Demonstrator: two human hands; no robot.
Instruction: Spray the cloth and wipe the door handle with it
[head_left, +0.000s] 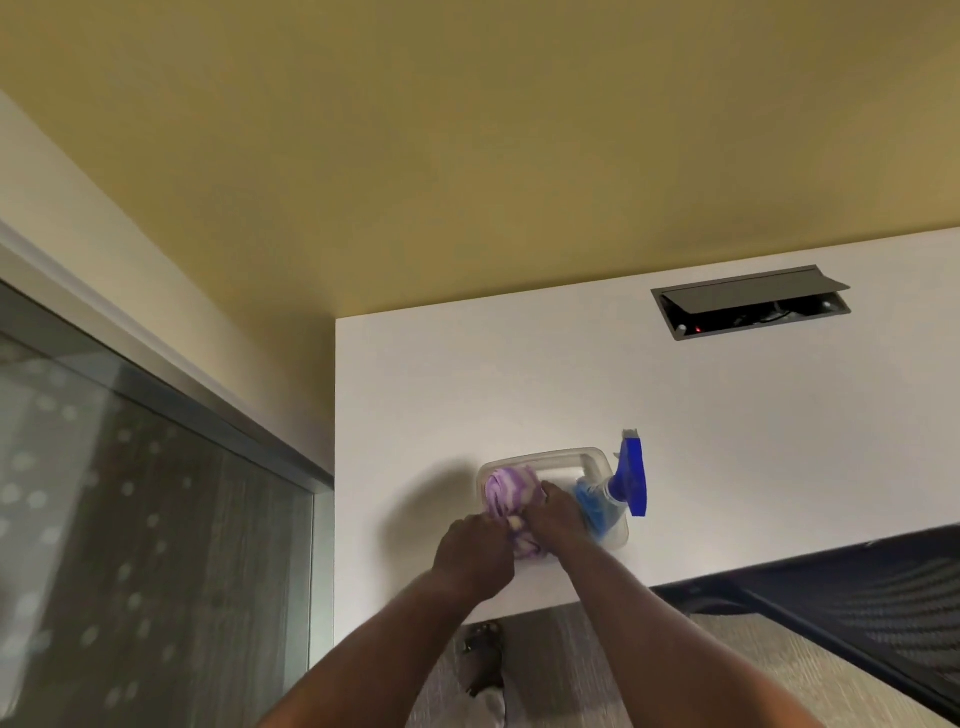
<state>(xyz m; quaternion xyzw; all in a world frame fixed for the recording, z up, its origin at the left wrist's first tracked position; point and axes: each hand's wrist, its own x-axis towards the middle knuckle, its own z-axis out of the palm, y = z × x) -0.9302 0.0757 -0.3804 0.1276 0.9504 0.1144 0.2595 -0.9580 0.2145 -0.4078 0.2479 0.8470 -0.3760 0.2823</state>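
Observation:
A purple and white cloth (508, 492) lies bunched in the left part of a clear plastic container (540, 458) on the white table. My left hand (475, 556) and my right hand (557, 517) both grip the cloth at its near edge. A spray bottle with blue liquid and a blue trigger head (631, 480) leans in the right part of the container, just right of my right hand. No door handle is in view.
The white table (675, 405) has a cable hatch (750, 304) with its lid up at the back right. A black mesh chair (857, 597) stands at the right front. A glass panel with a metal frame (156, 519) fills the left. A yellow wall is behind.

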